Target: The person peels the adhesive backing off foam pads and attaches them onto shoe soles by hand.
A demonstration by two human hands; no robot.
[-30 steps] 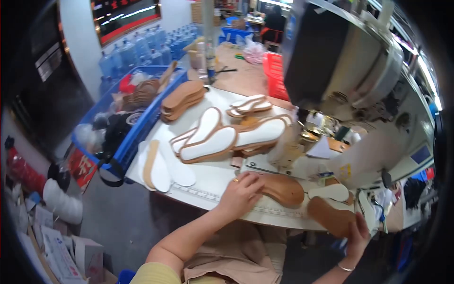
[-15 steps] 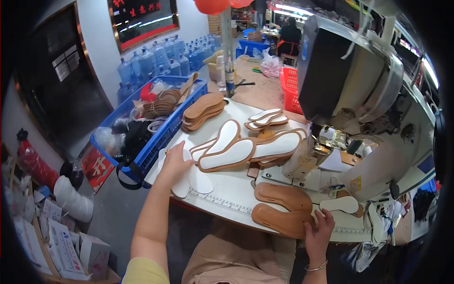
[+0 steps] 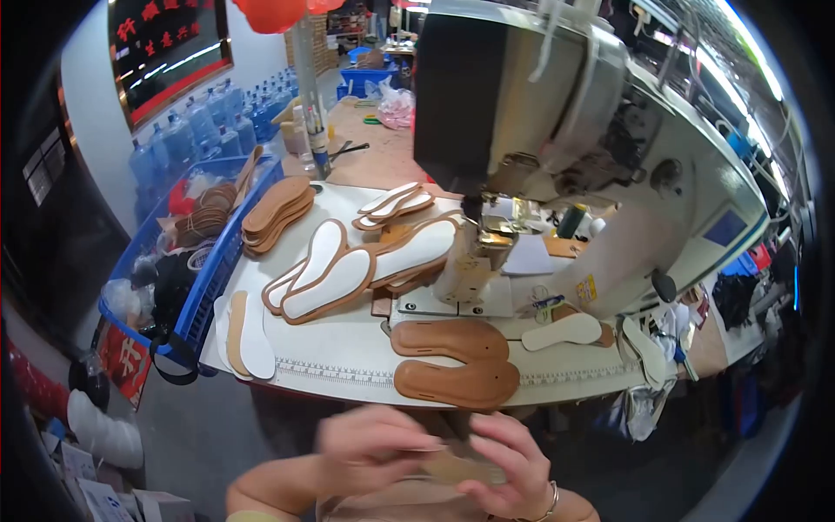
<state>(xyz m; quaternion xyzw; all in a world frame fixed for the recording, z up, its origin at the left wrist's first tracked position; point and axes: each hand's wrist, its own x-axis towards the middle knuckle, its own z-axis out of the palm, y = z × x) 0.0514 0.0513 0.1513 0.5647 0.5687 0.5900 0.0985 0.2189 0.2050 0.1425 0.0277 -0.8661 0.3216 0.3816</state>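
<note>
In front of my lap, my left hand [image 3: 374, 448], blurred by motion, grips one end of a tan insole [image 3: 454, 468]. My right hand [image 3: 511, 470], with a bracelet at its wrist, pinches the other end; both hands partly hide the piece. Just beyond them, two brown moulded insoles [image 3: 457, 384] lie at the table's front edge. White insole pieces [image 3: 256, 337] with a tan one between them rest at the left edge. Several white insoles with brown rims [image 3: 330, 285] overlap in the middle, left of the sewing machine [image 3: 557, 113].
Behind these, a stack of brown insoles [image 3: 278, 209] stands beside a full blue crate [image 3: 209, 278]. A printed ruler [image 3: 335, 376] runs along the table front. More white pieces [image 3: 565, 331] lie right of the machine's post. Blue water bottles [image 3: 200, 122] line the wall.
My left hand has left the white pieces at the left, and my right hand has left the brown insoles. Both are now together near my lap with a tan insole. The view has turned right.
</note>
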